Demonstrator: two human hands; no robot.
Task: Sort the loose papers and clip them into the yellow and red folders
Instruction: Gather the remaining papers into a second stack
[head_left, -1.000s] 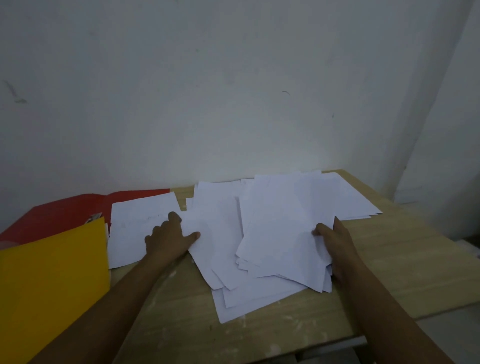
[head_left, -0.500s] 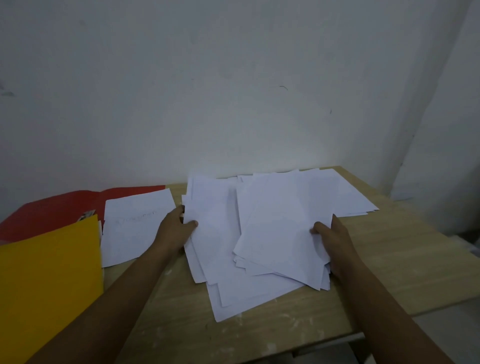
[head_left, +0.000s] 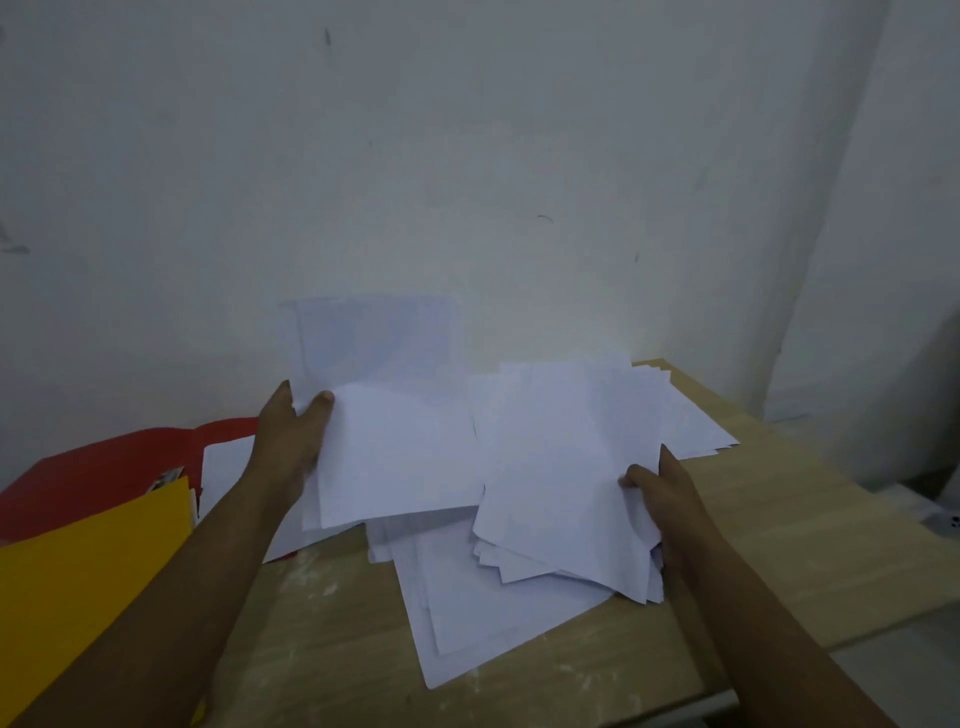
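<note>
White sheets of loose paper (head_left: 519, 519) lie in an untidy heap on the pale wooden table (head_left: 779, 561), some fanned toward the far right corner, others sliding toward the near edge. The left hand (head_left: 293, 436) pinches the left edge of a raised bundle of sheets (head_left: 395, 415) between thumb and curled fingers; the upper part of that bundle stands tilted up against the white wall (head_left: 467, 156), while its lower part folds forward over the heap. The right hand (head_left: 670, 499) grips the right edge of another stack of sheets (head_left: 561, 493), thumb on top and the other fingers hidden beneath the paper. That stack rests on the heap, its corners splayed.

At the left, the yellow folder (head_left: 88, 582) lies closed at the near corner of the table, partly overlapping the red folder (head_left: 98, 473), which lies open and flat behind it. A small metal clip (head_left: 167, 478) shows on the red folder just above the yellow one's top edge. One single white sheet (head_left: 228, 467) lies on the red folder, partly hidden behind the left forearm. Pale scuffs mark the table's near surface.
</note>
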